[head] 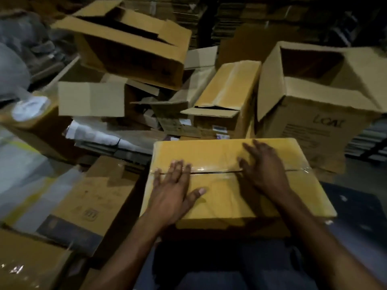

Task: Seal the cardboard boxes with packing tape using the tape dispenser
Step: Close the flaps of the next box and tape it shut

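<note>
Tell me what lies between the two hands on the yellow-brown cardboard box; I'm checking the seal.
In the head view, between the left hand and right hand, the box shows its centre seam under glossy clear tape.

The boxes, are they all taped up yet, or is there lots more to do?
Not yet. The closed box in front has shiny tape along its middle seam. Both hands are flat on it: the left hand and the right hand are pressing the tape down. Still to do: the big open box on the right and another open box behind have their flaps up. No tape dispenser shows.
</note>
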A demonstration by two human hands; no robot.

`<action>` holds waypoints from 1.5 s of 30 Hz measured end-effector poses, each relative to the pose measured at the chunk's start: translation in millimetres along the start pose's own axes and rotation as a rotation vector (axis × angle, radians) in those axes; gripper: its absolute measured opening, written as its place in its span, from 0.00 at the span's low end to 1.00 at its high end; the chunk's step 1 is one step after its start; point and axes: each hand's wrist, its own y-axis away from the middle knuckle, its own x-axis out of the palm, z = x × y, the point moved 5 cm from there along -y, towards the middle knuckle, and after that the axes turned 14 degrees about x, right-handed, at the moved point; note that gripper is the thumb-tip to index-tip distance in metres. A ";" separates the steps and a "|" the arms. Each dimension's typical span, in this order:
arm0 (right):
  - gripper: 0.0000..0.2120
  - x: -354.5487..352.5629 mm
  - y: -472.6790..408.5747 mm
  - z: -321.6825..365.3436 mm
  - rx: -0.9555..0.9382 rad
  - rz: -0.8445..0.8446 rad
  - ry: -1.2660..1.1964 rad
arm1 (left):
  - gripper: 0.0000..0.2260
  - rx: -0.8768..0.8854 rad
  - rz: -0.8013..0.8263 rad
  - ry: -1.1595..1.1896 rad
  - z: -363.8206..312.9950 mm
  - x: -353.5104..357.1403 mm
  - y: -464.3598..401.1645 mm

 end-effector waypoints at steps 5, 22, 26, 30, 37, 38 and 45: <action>0.24 71.7 49.9 91.6 -0.226 0.051 0.008 | 0.49 -0.144 -0.095 0.609 77.4 1.9 37.7; 0.26 91.2 67.9 115.9 -0.220 0.035 0.181 | 0.52 -0.151 -0.521 1.582 125.8 81.8 14.3; 0.26 92.3 66.7 111.1 -0.197 0.025 0.165 | 0.24 -0.148 -0.410 1.322 146.5 145.5 21.5; 0.25 89.5 67.0 110.1 -0.187 -0.023 0.160 | 0.26 -0.413 -0.524 0.870 173.3 124.0 50.4; 0.25 108.9 57.3 147.3 0.061 -0.133 0.241 | 0.13 -0.138 -0.993 0.426 131.8 -32.1 49.5; 0.24 112.1 51.5 155.7 0.092 -0.144 0.199 | 0.10 -0.154 -0.954 0.316 133.3 -41.6 47.2; 0.25 87.0 5.6 127.5 -0.063 0.083 0.079 | 0.13 -0.068 -0.670 0.291 86.9 -55.0 48.1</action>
